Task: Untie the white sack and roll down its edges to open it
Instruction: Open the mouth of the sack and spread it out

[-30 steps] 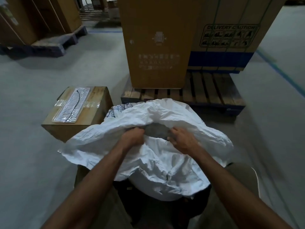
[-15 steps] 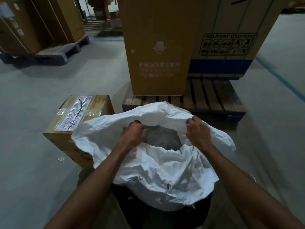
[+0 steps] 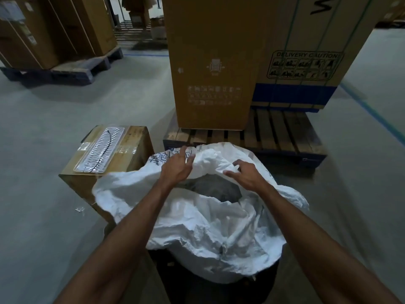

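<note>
Because the white sack (image 3: 208, 227) on the floor before us is already untied, we reach our left hand (image 3: 178, 165) and right hand (image 3: 246, 174), fingers spread, to its far rim for rolling it down.

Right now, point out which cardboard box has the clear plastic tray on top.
The small cardboard box on the floor left of the white sack; the clear tray lies on its top. The tall boxes stand on pallets.

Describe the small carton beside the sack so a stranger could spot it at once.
Start from the wooden pallet carrying tall boxes. Left of its near corner a low cardboard carton sits on the floor, against the white sack. Alone among the boxes, it bears a clear ribbed tray on top.
</note>
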Tool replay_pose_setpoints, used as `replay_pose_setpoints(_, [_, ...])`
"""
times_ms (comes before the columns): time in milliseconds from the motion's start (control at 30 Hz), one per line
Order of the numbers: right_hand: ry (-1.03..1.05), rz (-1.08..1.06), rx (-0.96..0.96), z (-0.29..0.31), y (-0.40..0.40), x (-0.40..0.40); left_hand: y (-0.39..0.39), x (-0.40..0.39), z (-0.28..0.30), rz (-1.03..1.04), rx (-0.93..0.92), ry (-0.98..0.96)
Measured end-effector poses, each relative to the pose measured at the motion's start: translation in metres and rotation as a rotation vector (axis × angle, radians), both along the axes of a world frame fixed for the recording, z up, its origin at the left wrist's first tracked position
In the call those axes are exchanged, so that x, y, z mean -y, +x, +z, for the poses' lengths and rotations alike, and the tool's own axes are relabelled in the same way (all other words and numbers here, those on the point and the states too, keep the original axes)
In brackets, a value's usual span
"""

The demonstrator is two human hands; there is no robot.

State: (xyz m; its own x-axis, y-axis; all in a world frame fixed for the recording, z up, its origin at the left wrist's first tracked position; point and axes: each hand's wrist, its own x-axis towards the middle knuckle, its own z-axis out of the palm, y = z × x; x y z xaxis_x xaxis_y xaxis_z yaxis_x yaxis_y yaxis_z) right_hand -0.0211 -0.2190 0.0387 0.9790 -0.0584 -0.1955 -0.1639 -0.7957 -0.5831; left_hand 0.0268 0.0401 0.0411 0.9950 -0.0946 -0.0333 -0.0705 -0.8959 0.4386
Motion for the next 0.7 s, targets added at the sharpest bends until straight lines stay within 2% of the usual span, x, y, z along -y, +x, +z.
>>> replay_pose_setpoints(67, [0.065, -0.064, -0.025, 0.002, -0.003, -0.006, -0.001, -0.008, -0.003, -0.054, -0.219, 0.016])
replay_pose_setpoints(133, [0.033, -0.033, -0.104, 0.007, -0.006, -0.012, -0.009, -0.012, 0.003, -0.144, -0.418, -0.084])
replay_pose_setpoints(200, [0.017, 0.046, -0.206, 0.007, -0.009, -0.014, -0.020, -0.011, 0.005, -0.223, -0.466, -0.103])
replay_pose_setpoints(267, [0.044, 0.092, -0.265, 0.009, -0.019, -0.017, -0.034, -0.010, 0.006, -0.244, -0.489, 0.034])
replay_pose_setpoints(333, [0.009, 0.114, -0.231, 0.009, -0.032, -0.020, -0.049, -0.012, 0.003, -0.254, -0.458, 0.136])
replay_pose_setpoints(400, [-0.024, 0.130, -0.094, 0.014, -0.049, -0.024, -0.061, -0.016, 0.000, -0.285, -0.382, 0.034])
replay_pose_setpoints(533, [0.098, 0.119, 0.090, 0.035, -0.074, -0.026, -0.080, -0.026, 0.019, -0.185, -0.254, -0.227])
replay_pose_setpoints(700, [0.023, 0.050, 0.263, 0.075, -0.103, -0.027, -0.108, -0.037, 0.072, -0.057, -0.022, -0.337])
